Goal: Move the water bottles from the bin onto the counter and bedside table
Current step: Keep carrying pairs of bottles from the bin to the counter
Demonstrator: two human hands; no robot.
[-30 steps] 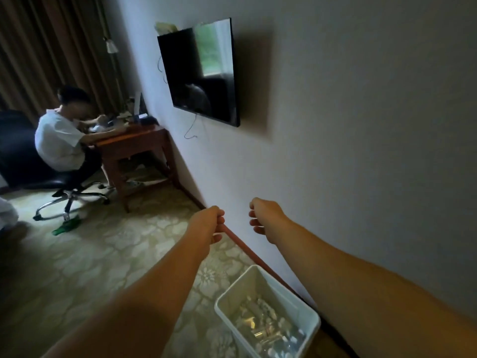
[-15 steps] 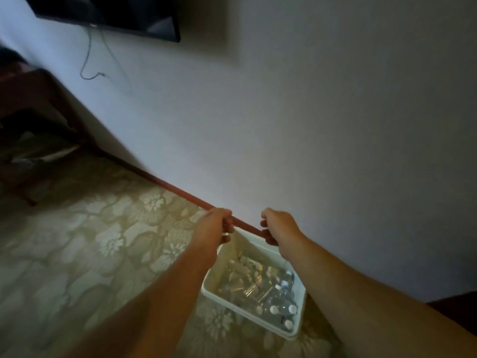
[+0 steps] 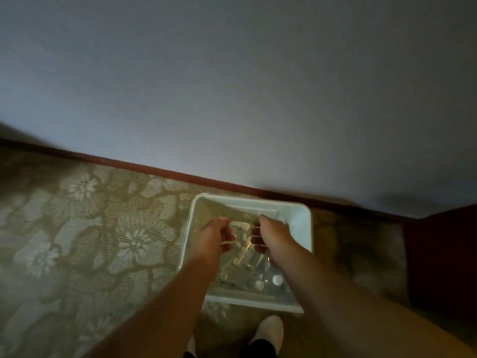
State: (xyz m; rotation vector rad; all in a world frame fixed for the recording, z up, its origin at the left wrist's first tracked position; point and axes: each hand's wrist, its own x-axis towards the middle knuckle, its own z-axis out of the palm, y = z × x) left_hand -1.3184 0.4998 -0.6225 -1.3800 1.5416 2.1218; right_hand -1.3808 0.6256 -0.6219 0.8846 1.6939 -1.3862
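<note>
A white plastic bin [image 3: 299, 215] stands on the carpet against the wall, right below me. Several clear water bottles [image 3: 245, 264] with white caps [image 3: 277, 279] lie inside it, mostly toward its near end. My left hand [image 3: 215, 237] and my right hand [image 3: 271, 239] hover side by side over the middle of the bin, a small gap between them. Both are curled into loose fists, and I see nothing held in either. My forearms hide part of the bottles and the bin's near corners. The picture is dim and blurred.
A plain wall with a dark red baseboard [image 3: 144, 167] runs just behind the bin. Flower-patterned carpet [image 3: 103, 241] spreads to the left. A dark red piece of furniture [image 3: 444, 259] stands close on the right. My white-slippered foot [image 3: 269, 332] is at the bin's near edge.
My view has swung from the room with the desk and wall TV down onto the bin. Both fists have come down from in front of the wall to over the bin.
</note>
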